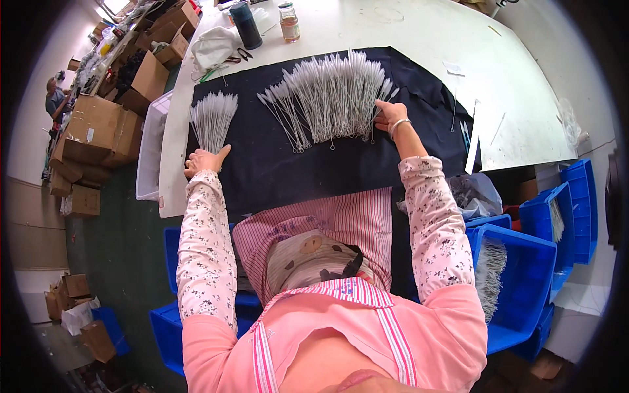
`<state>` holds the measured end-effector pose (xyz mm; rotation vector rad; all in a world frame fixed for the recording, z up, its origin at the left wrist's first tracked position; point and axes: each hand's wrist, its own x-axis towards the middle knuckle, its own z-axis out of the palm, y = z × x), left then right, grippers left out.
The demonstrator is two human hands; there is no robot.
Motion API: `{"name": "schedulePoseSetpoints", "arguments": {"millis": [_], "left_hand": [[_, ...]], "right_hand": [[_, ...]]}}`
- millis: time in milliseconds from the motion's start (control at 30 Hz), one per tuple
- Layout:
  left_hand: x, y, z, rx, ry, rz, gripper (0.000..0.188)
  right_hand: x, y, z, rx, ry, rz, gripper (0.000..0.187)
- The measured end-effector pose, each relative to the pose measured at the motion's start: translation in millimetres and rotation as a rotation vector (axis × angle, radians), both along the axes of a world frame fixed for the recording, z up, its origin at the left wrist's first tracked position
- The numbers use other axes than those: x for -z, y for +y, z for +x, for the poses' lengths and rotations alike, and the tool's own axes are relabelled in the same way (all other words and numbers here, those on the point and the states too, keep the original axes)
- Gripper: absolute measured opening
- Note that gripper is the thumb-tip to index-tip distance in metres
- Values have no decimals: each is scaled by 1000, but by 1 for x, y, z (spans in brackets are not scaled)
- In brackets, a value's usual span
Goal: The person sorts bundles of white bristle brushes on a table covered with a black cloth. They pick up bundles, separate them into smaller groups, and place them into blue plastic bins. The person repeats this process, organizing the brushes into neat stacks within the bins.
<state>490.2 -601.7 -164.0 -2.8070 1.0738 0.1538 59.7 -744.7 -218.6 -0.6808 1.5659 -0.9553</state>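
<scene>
Thin wire-handled tube brushes with white bristle heads lie in a wide fanned pile on a black cloth. At the left, a smaller bundle of the same brushes narrows toward my left hand. That hand closes over its handle ends with the thumb sticking out to the right. My right hand, with a bangle at the wrist, is at the right edge of the big pile. Its fingertips pinch the outer brushes there; exactly how many is hidden.
Beyond the cloth stand a dark tumbler and a glass jar. Scissors lie beside a white cloth. Blue bins stand at the lower right, a white crate and cardboard boxes at the left. A person is far left.
</scene>
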Motion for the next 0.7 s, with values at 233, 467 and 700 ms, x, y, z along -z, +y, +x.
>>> {"name": "schedulePoseSetpoints", "arguments": {"millis": [233, 467, 700], "left_hand": [[-6, -1, -4, 77, -75, 46, 102], [-9, -37, -81, 494, -366, -380, 92], [10, -80, -192, 1176, 107, -481, 92]], "right_hand": [[-10, -15, 17, -123, 108, 114, 50], [-4, -18, 32, -87, 400, -109, 50], [14, -36, 39, -86, -164, -29, 44]]}}
